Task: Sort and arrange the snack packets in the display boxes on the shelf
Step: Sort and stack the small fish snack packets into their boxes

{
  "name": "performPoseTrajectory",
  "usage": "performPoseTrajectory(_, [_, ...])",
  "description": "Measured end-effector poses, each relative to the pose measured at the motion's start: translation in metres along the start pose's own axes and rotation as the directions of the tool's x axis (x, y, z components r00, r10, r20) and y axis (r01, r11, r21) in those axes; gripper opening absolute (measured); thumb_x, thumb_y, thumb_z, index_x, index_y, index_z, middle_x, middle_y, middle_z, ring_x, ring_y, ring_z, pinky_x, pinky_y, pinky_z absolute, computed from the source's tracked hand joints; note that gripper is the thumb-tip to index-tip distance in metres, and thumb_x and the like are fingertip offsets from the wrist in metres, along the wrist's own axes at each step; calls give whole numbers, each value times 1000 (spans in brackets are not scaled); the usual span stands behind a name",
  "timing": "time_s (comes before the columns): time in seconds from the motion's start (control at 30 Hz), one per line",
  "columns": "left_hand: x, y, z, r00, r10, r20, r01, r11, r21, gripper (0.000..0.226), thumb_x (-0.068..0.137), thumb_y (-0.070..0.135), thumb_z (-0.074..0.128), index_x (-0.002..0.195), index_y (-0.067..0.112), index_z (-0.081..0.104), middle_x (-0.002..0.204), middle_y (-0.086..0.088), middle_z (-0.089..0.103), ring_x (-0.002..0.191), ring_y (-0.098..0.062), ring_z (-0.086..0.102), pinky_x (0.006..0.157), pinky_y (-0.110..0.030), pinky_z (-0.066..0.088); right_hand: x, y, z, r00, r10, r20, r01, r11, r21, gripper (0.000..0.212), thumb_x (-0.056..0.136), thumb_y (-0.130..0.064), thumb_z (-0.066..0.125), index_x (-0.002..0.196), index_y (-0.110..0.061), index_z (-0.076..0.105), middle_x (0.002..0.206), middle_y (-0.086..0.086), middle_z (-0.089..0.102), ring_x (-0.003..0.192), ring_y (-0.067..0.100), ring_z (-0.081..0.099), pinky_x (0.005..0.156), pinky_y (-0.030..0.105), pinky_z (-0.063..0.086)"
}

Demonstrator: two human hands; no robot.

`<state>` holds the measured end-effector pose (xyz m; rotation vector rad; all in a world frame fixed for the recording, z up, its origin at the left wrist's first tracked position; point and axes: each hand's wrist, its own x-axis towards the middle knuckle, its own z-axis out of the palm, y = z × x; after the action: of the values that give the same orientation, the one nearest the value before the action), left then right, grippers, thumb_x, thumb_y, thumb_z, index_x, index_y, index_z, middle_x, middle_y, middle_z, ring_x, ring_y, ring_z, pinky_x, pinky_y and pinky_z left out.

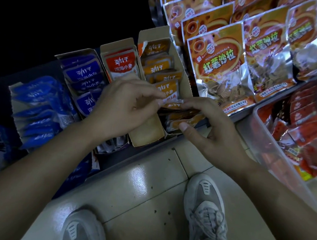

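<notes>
Item: stack of orange snack packets (180, 113), at the near end of the cardboard display box (185, 77) on the shelf. My right hand (211, 130) grips the stack, thumb on its near edge; my left hand (123, 106) pinches its top edge. Adjoining left: box of red packets (118, 64). Right: clear bin (260, 121).

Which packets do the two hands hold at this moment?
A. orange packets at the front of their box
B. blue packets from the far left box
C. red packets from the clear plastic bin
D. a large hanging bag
A: the left hand and the right hand both pinch orange packets at the near end of their display box.
</notes>
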<state>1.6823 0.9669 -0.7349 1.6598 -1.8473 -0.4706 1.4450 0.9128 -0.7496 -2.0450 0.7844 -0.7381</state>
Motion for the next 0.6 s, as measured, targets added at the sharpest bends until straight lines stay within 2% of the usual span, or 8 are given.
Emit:
performPoseTrajectory(0.1, [7,2,1,998,2,-68,20,947,322,39,99,39,52,130,20,66,119,1,70,99,-19,48,79,-34,34,-2,1,2,1000,1,-19,-1,999,-49,34,90,-22,69,121,-10,62,120,4,61,116,21,55,93,43,46])
performPoseTrajectory(0.2, [15,3,6,1000,-18,-22,26,905,424,37,95,37,62,128,20,66,115,0,69,99,-23,51,81,-36,35,-3,0,2,1000,7,-16,-8,999,-37,34,90,-22,69,121,-10,62,120,4,60,115,21,55,94,39,46])
performPoseTrajectory(0.3, [24,6,5,996,-87,-8,85,941,328,25,94,33,68,118,25,71,104,6,68,98,-16,56,80,-35,46,-3,-1,3,1000,9,-23,-10,1000,-30,35,90,-22,69,121,-10,60,120,4,59,115,21,55,93,36,46])
performPoseTrajectory(0.37, [24,4,3,996,-84,19,78,971,226,16,93,31,70,107,27,75,98,11,65,95,-13,58,78,-39,51,-3,-1,4,999,8,-37,-9,1000,-25,39,90,-23,69,125,-11,58,122,4,58,117,19,55,94,34,46])
performPoseTrajectory(0.43, [20,3,2,999,-45,29,43,997,62,12,92,27,71,102,25,77,93,13,64,88,-10,56,75,-38,50,-3,0,4,999,2,-53,-3,1000,-23,48,89,-22,71,132,-9,53,128,5,56,122,19,53,99,35,45])
performPoseTrajectory(0.5, [15,4,0,998,-33,47,38,995,-97,11,93,27,71,101,24,77,91,12,65,89,-11,57,75,-37,49,-3,0,4,999,8,-46,-8,1000,-8,60,88,-21,72,141,-8,46,136,5,52,129,18,49,105,35,43])
performPoseTrajectory(0.6, [10,6,-1,993,-34,117,59,973,-222,14,93,33,66,103,29,76,94,12,68,94,-14,59,80,-38,49,-2,0,3,1000,10,0,-10,1000,-6,65,87,-21,73,144,-8,45,144,4,50,136,17,45,109,38,40])
